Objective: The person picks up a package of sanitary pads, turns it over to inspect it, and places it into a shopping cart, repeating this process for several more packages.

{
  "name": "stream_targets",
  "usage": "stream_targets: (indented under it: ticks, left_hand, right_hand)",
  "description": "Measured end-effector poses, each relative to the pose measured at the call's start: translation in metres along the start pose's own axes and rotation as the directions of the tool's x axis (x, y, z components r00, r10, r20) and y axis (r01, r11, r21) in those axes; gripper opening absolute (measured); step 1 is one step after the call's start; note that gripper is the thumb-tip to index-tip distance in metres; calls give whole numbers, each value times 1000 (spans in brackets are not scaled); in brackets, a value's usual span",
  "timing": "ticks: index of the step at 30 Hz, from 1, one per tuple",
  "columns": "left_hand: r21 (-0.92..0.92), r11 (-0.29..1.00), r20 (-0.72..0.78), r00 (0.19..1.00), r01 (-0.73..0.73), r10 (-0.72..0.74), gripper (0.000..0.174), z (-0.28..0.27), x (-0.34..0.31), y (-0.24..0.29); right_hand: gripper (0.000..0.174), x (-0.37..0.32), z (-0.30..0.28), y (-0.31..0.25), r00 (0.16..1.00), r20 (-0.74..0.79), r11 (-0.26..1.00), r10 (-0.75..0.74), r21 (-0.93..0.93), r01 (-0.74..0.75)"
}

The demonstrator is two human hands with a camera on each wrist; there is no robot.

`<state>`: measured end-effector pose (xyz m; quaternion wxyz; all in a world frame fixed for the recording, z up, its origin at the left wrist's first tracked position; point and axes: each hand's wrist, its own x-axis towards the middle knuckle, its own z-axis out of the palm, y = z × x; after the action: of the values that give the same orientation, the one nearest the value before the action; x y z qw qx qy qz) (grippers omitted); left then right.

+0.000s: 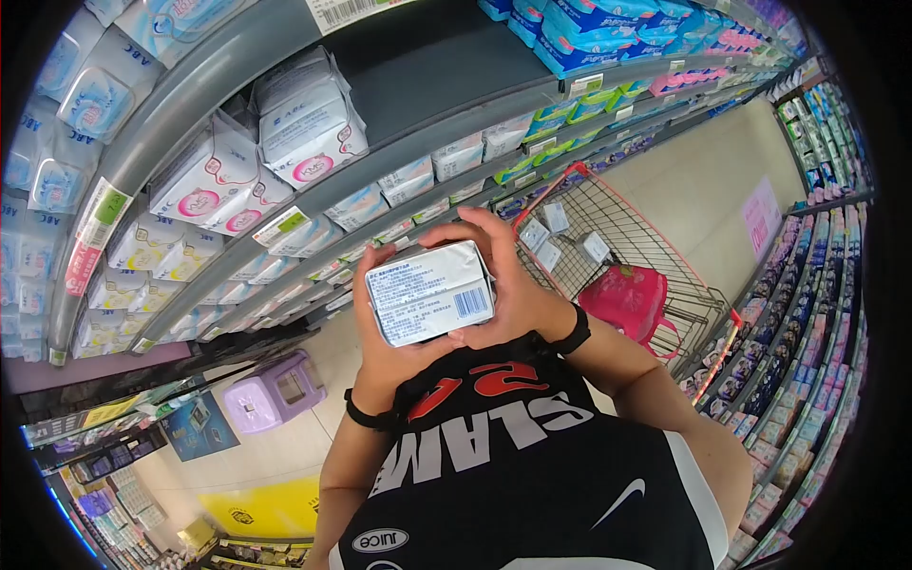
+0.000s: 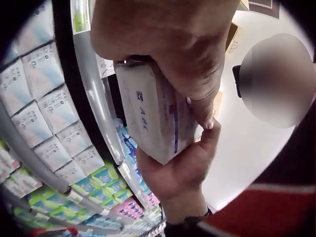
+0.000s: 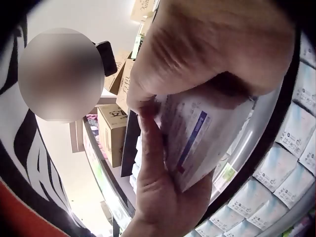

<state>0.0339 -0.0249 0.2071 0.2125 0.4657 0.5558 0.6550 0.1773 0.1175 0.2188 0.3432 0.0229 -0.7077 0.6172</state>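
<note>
Both hands grip one white ABC pack of sanitary pads point(image 1: 429, 293) in front of the chest, its text and barcode side turned up toward the head camera. On one side, my left hand point(image 1: 380, 328) holds the pack with the thumb along its near edge. My right hand point(image 1: 503, 271) wraps the opposite side, fingers over the far edge and thumb near the barcode corner. The left wrist view shows the ABC logo on a face of the pack point(image 2: 148, 111) between the palms. A dark blue stripe marks the pack point(image 3: 197, 140) in the right wrist view.
Shelves of similar packs point(image 1: 313, 123) curve along the left and far side, with a grey shelf edge point(image 1: 418, 147) close beyond the hands. To the right stands a shopping cart point(image 1: 655, 237) holding several small packs and a pink bag point(image 1: 627, 302). A purple stool point(image 1: 271, 394) stands at lower left.
</note>
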Motion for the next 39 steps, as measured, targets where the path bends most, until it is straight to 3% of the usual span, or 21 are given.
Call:
stream_targets:
  ticks: [3, 6, 12, 18, 24, 39]
  left_hand:
    - [-105, 994, 43, 999, 17, -13, 128, -5, -7, -3]
    - [73, 985, 85, 985, -158, 151, 130, -9, -5, -4]
    - [83, 981, 110, 980, -175, 165, 136, 0, 0, -1]
    - [113, 982, 108, 985, -149, 137, 140, 0, 0, -4]
    - [121, 977, 94, 982, -176, 165, 134, -1, 1, -3]
    - [149, 961, 55, 972, -235, 229, 112, -3, -3, -3]
  right_hand:
    - [123, 1, 4, -8, 999, -48, 999, 12, 31, -10]
    - [123, -1, 4, -12, 998, 4, 998, 60, 27, -60]
    - [122, -4, -2, -24, 999, 34, 988, 1, -152, 4]
    - [119, -1, -2, -27, 999, 30, 982, 15, -190, -9]
    - [121, 3, 0, -27, 998, 41, 967, -42, -250, 51]
    - [107, 8, 0, -25, 997, 75, 973, -3, -230, 20]
